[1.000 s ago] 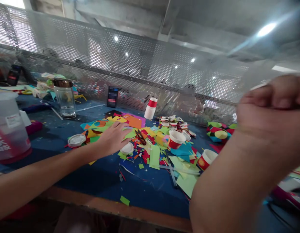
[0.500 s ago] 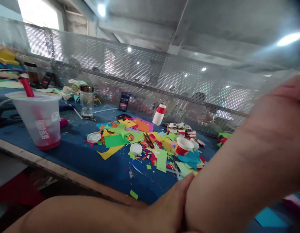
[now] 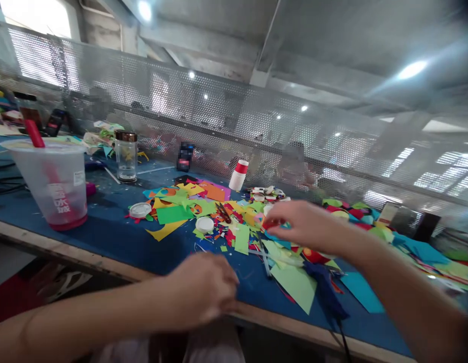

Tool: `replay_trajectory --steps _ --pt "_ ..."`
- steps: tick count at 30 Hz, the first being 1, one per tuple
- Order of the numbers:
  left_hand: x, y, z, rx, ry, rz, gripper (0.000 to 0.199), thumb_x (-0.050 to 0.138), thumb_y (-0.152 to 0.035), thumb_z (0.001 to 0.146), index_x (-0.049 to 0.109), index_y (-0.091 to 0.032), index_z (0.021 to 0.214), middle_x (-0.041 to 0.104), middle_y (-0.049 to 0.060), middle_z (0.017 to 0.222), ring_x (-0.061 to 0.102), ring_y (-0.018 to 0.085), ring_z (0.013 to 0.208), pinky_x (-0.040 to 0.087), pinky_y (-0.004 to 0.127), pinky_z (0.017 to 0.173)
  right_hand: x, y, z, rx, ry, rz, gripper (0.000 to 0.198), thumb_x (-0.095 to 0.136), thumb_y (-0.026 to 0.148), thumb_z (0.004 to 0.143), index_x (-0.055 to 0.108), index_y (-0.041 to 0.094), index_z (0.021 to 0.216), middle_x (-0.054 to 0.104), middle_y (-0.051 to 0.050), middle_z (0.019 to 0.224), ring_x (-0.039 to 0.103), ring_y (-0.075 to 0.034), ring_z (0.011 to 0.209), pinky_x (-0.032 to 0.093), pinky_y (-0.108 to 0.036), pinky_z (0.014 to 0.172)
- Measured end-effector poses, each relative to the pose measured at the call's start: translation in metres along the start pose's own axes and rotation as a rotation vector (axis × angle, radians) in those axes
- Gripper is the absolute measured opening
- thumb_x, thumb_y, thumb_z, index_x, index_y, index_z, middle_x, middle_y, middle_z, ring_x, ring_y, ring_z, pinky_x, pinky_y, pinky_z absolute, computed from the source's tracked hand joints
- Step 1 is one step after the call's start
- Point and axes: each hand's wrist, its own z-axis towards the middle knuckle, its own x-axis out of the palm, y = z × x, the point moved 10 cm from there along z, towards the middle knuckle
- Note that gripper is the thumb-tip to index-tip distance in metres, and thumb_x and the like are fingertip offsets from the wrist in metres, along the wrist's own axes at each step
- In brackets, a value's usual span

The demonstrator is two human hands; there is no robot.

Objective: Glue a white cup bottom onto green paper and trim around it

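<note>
Over the table's front edge hangs my left hand, blurred, its fingers curled inward. Whatever lies inside that curl, if anything, is hidden. Farther out, my right hand reaches across the paper scraps, thumb and forefinger bent with a gap between them. Just beyond its fingertips is a white and red paper cup, mostly covered by the hand; contact cannot be made out. Below the right hand lie pale green paper and a dark blue tool with a cord, seemingly a glue gun. A white lid rests among the scraps.
A plastic drink cup with a red straw stands at left, near a glass jar. Red-topped stacked paper cups and a phone stand by the perforated metal screen. Scissors lie on the scraps.
My left hand has let go of my right forearm and drawn back to the table edge. The right arm has lowered, bringing that hand over the scraps. The view has shifted slightly right.
</note>
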Motion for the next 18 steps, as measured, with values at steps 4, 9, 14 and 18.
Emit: replay_trajectory --steps 4,9,14,18 --pt "-0.064 0.058 0.018 -0.236 -0.064 0.248 0.014 0.066 -0.028 0.088 0.075 -0.02 0.082 0.075 0.005 0.095 0.067 0.024 0.095 0.051 0.035 0.083 0.082 0.006 -0.007 0.048 0.233 -0.086 0.015 0.063 0.013 0.088 0.078 0.015 0.09 0.075 -0.012 0.095 0.069 -0.027 0.093 0.05 -0.032 0.073" --pt "-0.061 0.078 0.045 -0.23 -0.056 0.226 0.011 0.068 -0.024 0.087 0.077 -0.021 0.085 0.075 0.005 0.093 0.068 0.024 0.091 0.05 0.033 0.079 0.125 0.018 0.0 0.037 0.21 -0.081 0.02 0.06 0.018 0.092 0.074 0.015 0.105 0.073 -0.011 0.105 0.066 -0.027 0.104 0.049 -0.033 0.082" --pt "-0.053 0.086 0.05 -0.225 -0.065 0.211 0.013 0.065 -0.023 0.088 0.078 -0.021 0.091 0.076 0.006 0.097 0.069 0.024 0.093 0.051 0.033 0.079 0.135 0.025 0.004 0.03 0.185 -0.085 0.019 0.054 0.012 0.094 0.072 0.01 0.1 0.072 -0.013 0.099 0.067 -0.027 0.097 0.049 -0.033 0.079" --pt "-0.059 0.096 0.045 -0.238 -0.081 0.208 0.013 0.064 -0.025 0.09 0.076 -0.02 0.093 0.076 0.007 0.099 0.069 0.025 0.096 0.05 0.035 0.085 0.134 0.028 0.003 -0.008 0.164 -0.092 0.018 0.053 0.01 0.095 0.07 0.009 0.098 0.071 -0.013 0.098 0.065 -0.025 0.096 0.048 -0.032 0.083"
